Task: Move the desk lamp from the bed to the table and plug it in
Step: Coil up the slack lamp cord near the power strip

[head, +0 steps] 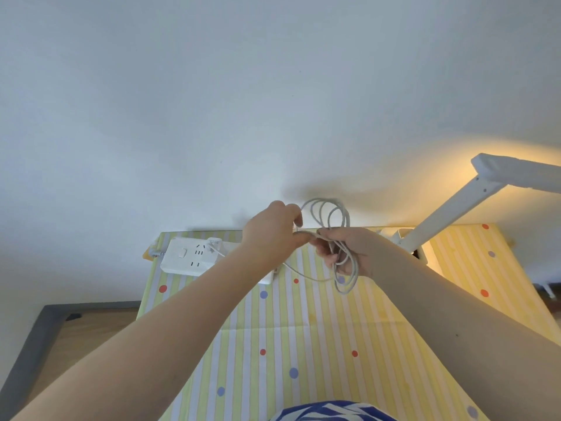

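We hold the coiled white cable (pixel 338 238) above the surface (pixel 303 329): our right hand (pixel 349 250) has its grip curled round the loops, our left hand (pixel 273 232) pinches one strand. The lit desk lamp (pixel 455 205) stands at the far right edge, near a white power strip (pixel 194 256) by the pale wall (pixel 212 101).

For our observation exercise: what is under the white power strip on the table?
The power strip lies on a striped, dotted tablecloth. The left hand and forearm cover its right end, and the table surface beneath stays hidden.
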